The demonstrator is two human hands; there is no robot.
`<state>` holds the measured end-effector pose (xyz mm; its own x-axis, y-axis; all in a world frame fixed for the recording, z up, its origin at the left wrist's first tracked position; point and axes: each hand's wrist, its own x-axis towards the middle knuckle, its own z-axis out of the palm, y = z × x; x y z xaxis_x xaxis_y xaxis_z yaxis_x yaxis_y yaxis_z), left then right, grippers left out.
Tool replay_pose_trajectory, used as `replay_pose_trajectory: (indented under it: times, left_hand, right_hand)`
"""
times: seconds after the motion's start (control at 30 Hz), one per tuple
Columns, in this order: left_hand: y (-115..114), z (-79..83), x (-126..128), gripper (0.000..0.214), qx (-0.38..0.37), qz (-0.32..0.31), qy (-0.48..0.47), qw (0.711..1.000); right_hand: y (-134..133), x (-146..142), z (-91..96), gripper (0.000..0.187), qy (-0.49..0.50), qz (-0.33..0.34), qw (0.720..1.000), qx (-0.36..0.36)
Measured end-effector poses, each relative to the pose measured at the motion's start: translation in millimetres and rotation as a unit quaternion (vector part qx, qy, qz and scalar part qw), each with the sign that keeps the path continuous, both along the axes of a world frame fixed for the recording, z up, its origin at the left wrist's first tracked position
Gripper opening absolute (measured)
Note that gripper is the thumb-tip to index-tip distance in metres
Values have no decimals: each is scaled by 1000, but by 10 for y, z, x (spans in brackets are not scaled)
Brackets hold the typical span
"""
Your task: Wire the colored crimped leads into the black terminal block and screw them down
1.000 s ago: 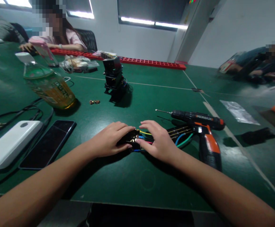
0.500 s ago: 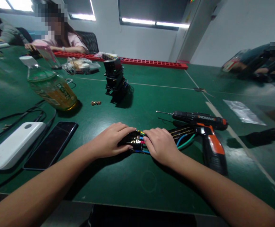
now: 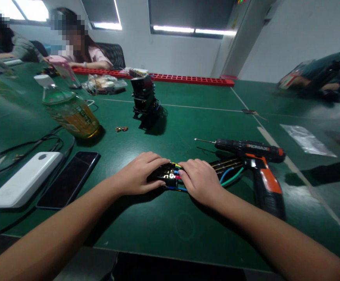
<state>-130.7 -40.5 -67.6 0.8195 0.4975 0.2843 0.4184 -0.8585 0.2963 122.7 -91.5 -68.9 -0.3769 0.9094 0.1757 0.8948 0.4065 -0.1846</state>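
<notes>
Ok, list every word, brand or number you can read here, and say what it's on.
Cordless drill: orange brand lettering along the barrel, too blurred to read.
Drink bottle: printed characters on the label, too blurred to read.
Black wired part: no legible marking.
Nothing else carries readable text.

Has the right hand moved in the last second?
Yes. Against the drill, which lies still, the right hand has dropped slightly back toward the wearer.

Bare left hand [image 3: 137,176], right hand [image 3: 201,183], forearms
</notes>
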Motion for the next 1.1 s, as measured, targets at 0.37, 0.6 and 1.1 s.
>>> replay_pose_trajectory:
  times: [0.37, 0.6, 1.1]
  left_hand:
    - [-28, 44, 11, 58, 23, -3, -31, 999]
    - [22, 15, -36, 81, 2, -13, -32, 999]
    - [165, 89, -148, 98, -54, -57, 9, 997]
  right_hand:
    - [-13, 12, -34, 36, -5, 13, 999, 34]
    - [-35, 33, -108, 33, -11, 36, 993, 116]
    - [-75, 44, -145, 31, -36, 69, 977, 200]
